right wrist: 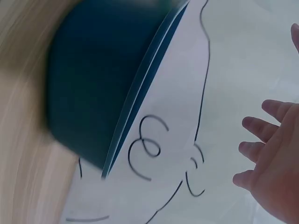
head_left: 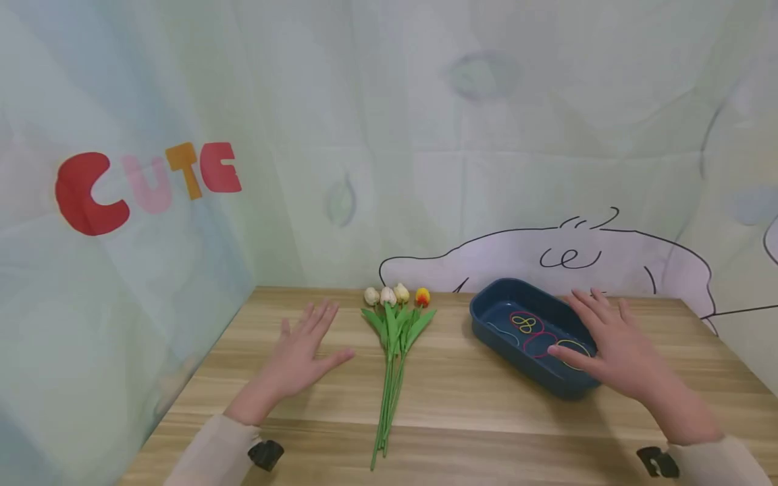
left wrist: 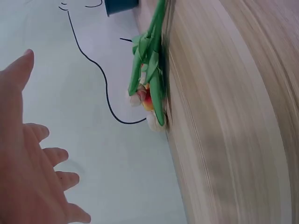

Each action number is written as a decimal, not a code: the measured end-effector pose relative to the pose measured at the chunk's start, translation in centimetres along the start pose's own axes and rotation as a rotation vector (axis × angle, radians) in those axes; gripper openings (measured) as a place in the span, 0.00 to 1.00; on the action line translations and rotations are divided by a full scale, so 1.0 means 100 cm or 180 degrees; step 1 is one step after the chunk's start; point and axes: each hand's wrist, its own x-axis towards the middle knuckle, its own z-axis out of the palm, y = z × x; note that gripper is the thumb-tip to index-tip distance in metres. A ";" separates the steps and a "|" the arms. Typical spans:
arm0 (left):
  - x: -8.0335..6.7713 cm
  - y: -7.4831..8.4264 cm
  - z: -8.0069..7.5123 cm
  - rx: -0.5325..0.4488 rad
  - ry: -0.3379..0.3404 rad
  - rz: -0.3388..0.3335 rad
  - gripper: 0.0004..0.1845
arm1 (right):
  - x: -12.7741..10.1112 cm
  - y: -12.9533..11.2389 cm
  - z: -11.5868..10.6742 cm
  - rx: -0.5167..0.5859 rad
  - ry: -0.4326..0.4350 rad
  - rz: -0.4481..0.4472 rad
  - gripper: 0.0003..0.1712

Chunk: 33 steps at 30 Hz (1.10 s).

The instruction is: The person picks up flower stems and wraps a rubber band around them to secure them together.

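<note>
Several tulips (head_left: pixel 392 337) with long green stems lie on the wooden table, their blossoms toward the back: white, pinkish and cream ones and one orange-yellow. My left hand (head_left: pixel 299 358) hovers left of them with spread fingers and holds nothing. To the right sits a dark blue rectangular tray (head_left: pixel 516 361) set at a slant. Inside it lie several thin rubber bands, among them a yellow looped one (head_left: pixel 524 325) and a pink one (head_left: pixel 539 345). My right hand (head_left: pixel 620 347) is over the tray's right end, fingers spread, holding nothing; it hides part of that end.
The wooden tabletop (head_left: pixel 292 439) ends at a hanging cloth backdrop (head_left: pixel 365 135) behind and at the left. Coloured letters (head_left: pixel 148 182) and a line-drawn figure (head_left: pixel 608 263) decorate the cloth. Dark wrist straps (head_left: pixel 265 455) sit at both sleeve cuffs.
</note>
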 end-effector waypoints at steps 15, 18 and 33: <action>0.009 0.011 0.024 -0.1086 0.0037 -0.0180 0.47 | 0.027 -0.046 0.032 0.0636 -0.0161 0.0025 0.49; 0.010 0.012 0.030 -0.1245 -0.0025 -0.0244 0.47 | 0.029 -0.056 0.041 0.0755 -0.0163 0.0011 0.49; 0.023 0.018 0.056 -0.1754 -0.0071 -0.0590 0.48 | 0.051 -0.101 0.088 0.1352 -0.0161 0.0061 0.45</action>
